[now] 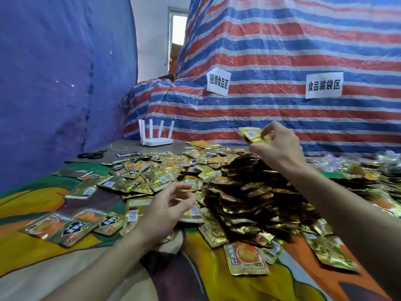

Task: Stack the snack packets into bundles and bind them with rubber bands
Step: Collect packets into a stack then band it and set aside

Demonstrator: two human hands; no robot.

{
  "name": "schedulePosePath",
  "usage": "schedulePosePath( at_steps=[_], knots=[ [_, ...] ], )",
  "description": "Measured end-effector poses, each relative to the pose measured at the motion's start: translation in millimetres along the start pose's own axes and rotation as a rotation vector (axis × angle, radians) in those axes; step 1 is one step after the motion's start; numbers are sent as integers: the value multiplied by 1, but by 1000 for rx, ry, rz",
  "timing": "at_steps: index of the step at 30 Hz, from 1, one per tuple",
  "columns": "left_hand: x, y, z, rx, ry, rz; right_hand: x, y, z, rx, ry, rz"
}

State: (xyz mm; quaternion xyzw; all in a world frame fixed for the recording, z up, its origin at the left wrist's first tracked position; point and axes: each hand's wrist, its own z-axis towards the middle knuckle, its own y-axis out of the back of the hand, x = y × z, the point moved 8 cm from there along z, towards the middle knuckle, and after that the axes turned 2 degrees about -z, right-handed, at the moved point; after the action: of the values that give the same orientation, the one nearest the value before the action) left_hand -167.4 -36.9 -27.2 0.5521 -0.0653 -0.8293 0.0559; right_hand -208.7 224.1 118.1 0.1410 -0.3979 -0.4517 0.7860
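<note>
My right hand (pixel 276 146) is raised above the far side of the heap. Its thumb and fingers pinch a few gold packets (pixel 251 134) by their edges; they overlap, so I cannot tell how many I hold. My left hand (pixel 168 205) hovers low and nearer to me, fingers loosely curled and apart, holding nothing, just over the loose packets at the near-left edge of the pile (pixel 245 192). The pile lies between my arms on the printed cloth (pixel 43 253), thick in the middle and thinning to single packets toward me and to the left.

I judge this to be the gathering step: a bundle is being collected and nothing is bound yet. Next, the packets in my right hand need to come down into my left with their edges squared, and more must be added until the stack is thick enough to band. I see no rubber band I can be sure of. A thin pale loop (pixel 118 147) lies near the scissors (pixel 91 154) and the router (pixel 156 139), below the striped tarp (pixel 282 51).
</note>
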Motion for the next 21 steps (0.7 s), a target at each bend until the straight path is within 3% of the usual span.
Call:
schedulePosePath(
  at_steps=[4,8,10,17,19,21],
  knots=[
    [-6,8,-1,-67,-54,139,-35,-8,45,0,-177,-153],
    [-7,16,-2,-107,-71,150,-59,-60,44,281,-273,-345],
    [-4,16,-2,-102,-67,183,-63,-71,40,338,-269,-464],
    [-4,40,4,-173,-2,438,-48,-60,29,308,-272,-541],
    [-5,50,5,-157,50,602,-26,-52,25,197,-178,-565],
    [0,53,4,-40,124,763,12,-51,13,84,37,-497]
  ],
)
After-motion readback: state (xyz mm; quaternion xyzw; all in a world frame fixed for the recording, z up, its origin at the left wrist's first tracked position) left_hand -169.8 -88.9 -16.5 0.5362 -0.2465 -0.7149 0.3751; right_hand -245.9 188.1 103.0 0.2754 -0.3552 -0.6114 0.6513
